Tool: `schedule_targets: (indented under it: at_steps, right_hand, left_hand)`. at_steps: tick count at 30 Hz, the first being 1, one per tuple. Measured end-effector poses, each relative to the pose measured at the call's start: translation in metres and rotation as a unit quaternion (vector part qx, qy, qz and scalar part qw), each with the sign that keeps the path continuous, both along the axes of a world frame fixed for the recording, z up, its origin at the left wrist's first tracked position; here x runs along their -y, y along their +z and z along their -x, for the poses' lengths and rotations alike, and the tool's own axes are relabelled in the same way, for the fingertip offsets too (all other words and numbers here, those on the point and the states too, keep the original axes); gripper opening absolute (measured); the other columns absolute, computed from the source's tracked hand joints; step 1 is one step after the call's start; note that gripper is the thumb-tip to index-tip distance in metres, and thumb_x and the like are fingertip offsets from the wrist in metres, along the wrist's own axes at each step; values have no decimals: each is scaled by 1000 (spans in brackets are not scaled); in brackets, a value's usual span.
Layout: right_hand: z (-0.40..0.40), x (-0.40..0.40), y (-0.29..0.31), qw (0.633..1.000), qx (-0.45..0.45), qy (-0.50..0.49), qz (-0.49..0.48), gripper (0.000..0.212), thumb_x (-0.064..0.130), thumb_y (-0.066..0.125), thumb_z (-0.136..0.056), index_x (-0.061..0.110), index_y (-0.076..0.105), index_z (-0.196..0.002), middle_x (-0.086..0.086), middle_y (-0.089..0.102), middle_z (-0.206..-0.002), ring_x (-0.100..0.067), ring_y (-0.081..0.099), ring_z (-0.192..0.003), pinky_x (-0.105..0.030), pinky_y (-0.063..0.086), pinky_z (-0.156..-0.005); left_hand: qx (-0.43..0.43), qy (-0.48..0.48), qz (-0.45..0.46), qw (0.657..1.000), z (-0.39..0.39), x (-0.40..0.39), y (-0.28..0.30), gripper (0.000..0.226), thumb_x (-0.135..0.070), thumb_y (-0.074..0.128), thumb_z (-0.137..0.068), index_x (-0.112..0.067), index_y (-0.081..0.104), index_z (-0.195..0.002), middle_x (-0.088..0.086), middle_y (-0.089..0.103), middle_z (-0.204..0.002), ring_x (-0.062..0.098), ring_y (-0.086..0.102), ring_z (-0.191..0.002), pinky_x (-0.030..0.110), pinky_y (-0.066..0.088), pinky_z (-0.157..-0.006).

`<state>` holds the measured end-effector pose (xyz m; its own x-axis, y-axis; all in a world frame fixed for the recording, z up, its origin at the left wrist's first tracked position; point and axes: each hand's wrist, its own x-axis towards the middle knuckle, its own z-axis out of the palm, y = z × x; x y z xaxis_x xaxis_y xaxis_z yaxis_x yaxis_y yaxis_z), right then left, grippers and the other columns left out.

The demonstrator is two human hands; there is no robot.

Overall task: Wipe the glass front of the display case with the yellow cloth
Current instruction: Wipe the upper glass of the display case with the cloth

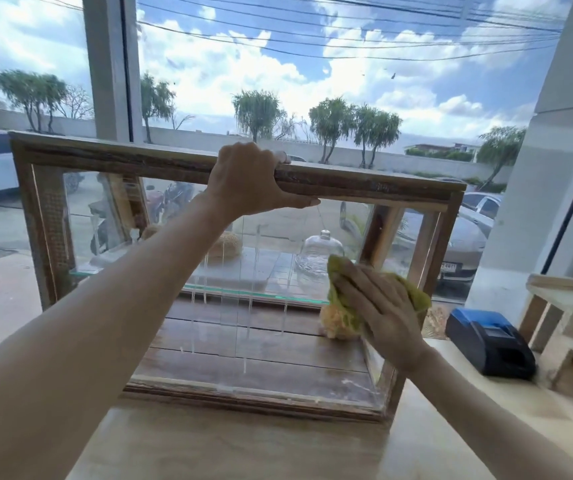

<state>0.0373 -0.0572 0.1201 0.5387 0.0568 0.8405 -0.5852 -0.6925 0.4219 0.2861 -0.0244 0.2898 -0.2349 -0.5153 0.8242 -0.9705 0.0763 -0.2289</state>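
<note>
Presently, left hand grips the case top rail, fingers curled over it. Right hand, fingers spread, presses the cloth flat against the glass, lower right, streaked with drips.

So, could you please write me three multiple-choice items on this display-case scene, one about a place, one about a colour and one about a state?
1. Where is the left hand?
A. on the case's top wooden rail
B. inside the case
C. on the printer

2. What colour is the cloth?
A. red
B. yellow
C. white

3. What state is the glass front in?
A. dry
B. cracked
C. streaked with drips

Answers: 1 A, its fingers lie over the top rail; 2 B, yellow shows around the right hand; 3 C, white runs trail down the pane.
</note>
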Motion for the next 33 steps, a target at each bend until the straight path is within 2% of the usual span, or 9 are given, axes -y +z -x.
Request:
schedule_targets:
  at_steps: [3, 7, 10, 18, 23, 25, 28, 31, 33]
  right_hand:
    - [5, 12, 31, 997, 70, -28, 7, 55, -1, 63, -82, 9, 46, -133, -11, 45, -140, -26, 42, -129, -38, 33, -102]
    - [2, 23, 39, 996, 89, -25, -19, 64, -8, 56, -79, 8, 39, -138, -12, 37, -145, -27, 33, -138, -46, 27, -112]
    - [-4, 27, 43, 995, 87, -13, -46, 68, -4, 51, -79, 9, 33, -143, -10, 31, -150, -22, 22, -144, -44, 17, -118]
    - [-10, 27, 34, 997, -57, 10, -44, 55, 6, 38, -87, 8, 38, -142, -8, 31, -151, -22, 25, -143, -37, 15, -119]
    - [-1, 20, -40, 986, -158, -9, -59, 47, 10, 38, -94, 11, 41, -141, -6, 36, -149, -21, 33, -140, -37, 23, -116]
    - [8, 16, -75, 973, -221, -32, -61, 47, 10, 38, -94, 13, 42, -141, -3, 36, -149, -18, 33, -139, -34, 21, -117]
    - [19, 8, -115, 950, -299, -54, -75, 45, 9, 25, -101, 18, 46, -140, 2, 34, -150, -12, 32, -139, -30, 18, -117]
    - [20, 0, -120, 945, -317, -47, -64, 46, 10, 22, -103, 20, 55, -133, 4, 42, -146, -11, 40, -134, -27, 32, -110]
    - [16, -9, -111, 958, -278, -21, -69, 38, 12, 34, -101, 18, 61, -127, 2, 51, -139, -13, 51, -126, -30, 44, -99]
  left_hand:
    - [1, 1, -10, 1000, -1, 1, 0, 98, -96, 33, -54, -24, 71, -108, -4, 67, -60, 15, 64, -58, 20, 48, -62]
    - [1, -1, -5, 1000, -1, 1, 0, 100, -97, 30, -54, -24, 71, -107, -3, 67, -60, 15, 63, -58, 21, 48, -62]
    - [1, 3, 4, 1000, -1, 2, 0, 101, -98, 31, -54, -24, 71, -111, -3, 68, -62, 15, 64, -60, 22, 49, -63]
    - [-8, -24, 20, 999, 2, -3, 0, 98, -95, 27, -54, -21, 75, -96, -6, 65, -57, 11, 55, -51, 18, 38, -58]
    - [-10, -24, 5, 1000, 1, -2, 1, 92, -95, 29, -56, -26, 74, -99, -5, 67, -57, 13, 62, -55, 18, 41, -59]
    - [-10, -25, 4, 1000, 2, -2, 2, 92, -95, 29, -56, -27, 74, -98, -4, 67, -57, 13, 63, -56, 18, 43, -59]
    - [-14, -29, 5, 999, 2, -3, 1, 92, -95, 30, -56, -26, 74, -99, -5, 67, -57, 12, 62, -55, 17, 41, -59]
    - [-14, -31, 1, 999, 2, -6, 2, 93, -95, 32, -55, -24, 73, -99, -6, 67, -60, 13, 62, -56, 19, 44, -61]
    - [-4, -40, -9, 999, 2, -6, 2, 98, -96, 31, -54, -19, 72, -101, -4, 68, -63, 15, 63, -57, 20, 46, -61]
